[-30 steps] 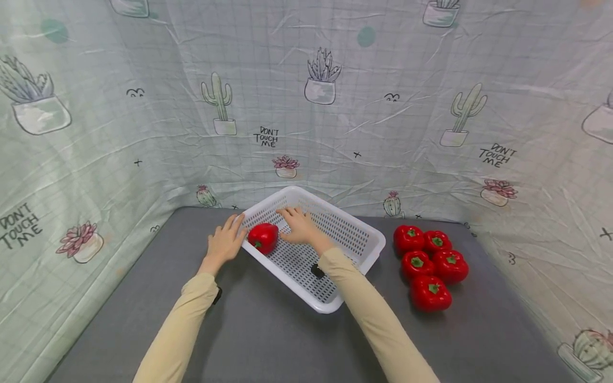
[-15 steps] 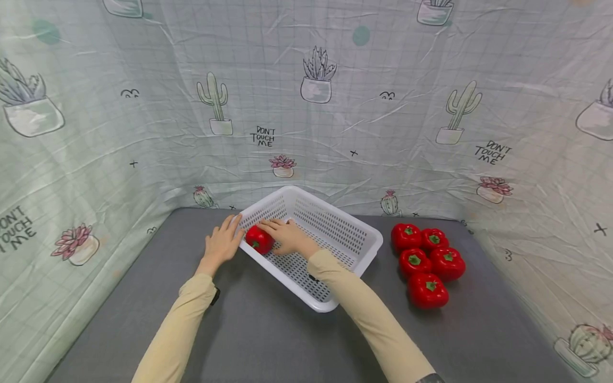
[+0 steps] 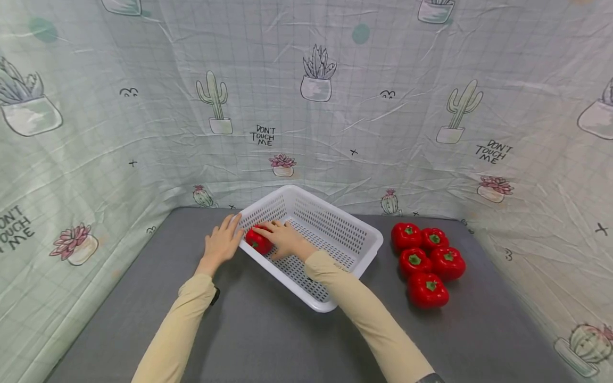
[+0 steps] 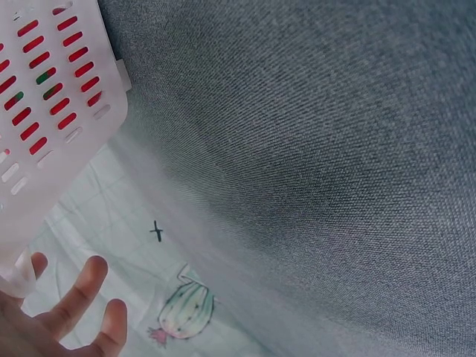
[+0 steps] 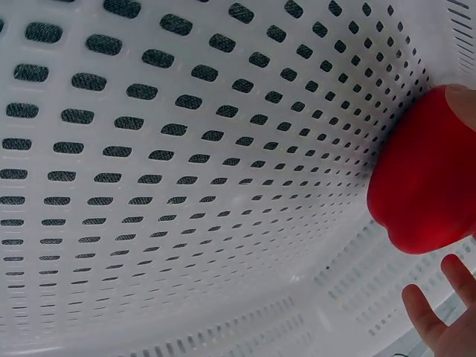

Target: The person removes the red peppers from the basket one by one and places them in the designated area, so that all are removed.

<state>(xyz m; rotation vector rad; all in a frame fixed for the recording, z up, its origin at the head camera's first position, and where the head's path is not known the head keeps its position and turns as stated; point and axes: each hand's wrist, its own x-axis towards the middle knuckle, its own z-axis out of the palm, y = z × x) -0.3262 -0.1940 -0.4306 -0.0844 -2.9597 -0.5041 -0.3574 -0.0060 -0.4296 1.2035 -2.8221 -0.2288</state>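
A white perforated plastic basket sits at an angle on the grey tabletop, with one red bell pepper in its left corner. My right hand is inside the basket, fingers over the pepper's top and thumb on its side. In the right wrist view the thumb meets the red skin of the bell pepper, while two other fingers stretch out apart from it. My left hand rests against the basket's left rim. Its fingers are spread and fairly straight by the rim corner in the left wrist view.
Several more red bell peppers stand grouped on the tabletop right of the basket. A cactus-print curtain rises behind the table and along both sides.
My right hand has moved left from the basket's middle onto the bell pepper, which has shifted slightly left into the corner. The left hand has stayed at the rim.
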